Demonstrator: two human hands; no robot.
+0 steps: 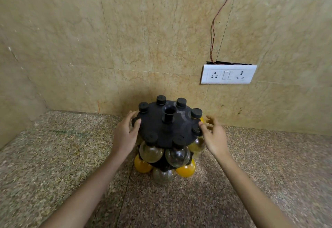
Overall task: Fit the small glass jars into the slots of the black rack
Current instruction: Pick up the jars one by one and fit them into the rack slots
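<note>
head view: the black rack [158, 129] stands mid-frame on the speckled counter [62, 156], with small glass jars [177, 156] seated in its slots on two tiers. the left hand [125, 135] and right hand [213, 138] flank the top disc at its rim, fingers spread and relaxed, gripping nothing. a white socket plate [228, 74] sits at upper right.

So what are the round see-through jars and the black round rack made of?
The round clear jars look like glossy glass: see-through, with bright glints. The black round rack seems matte plastic, dull and moulded, though that is a guess.
</note>
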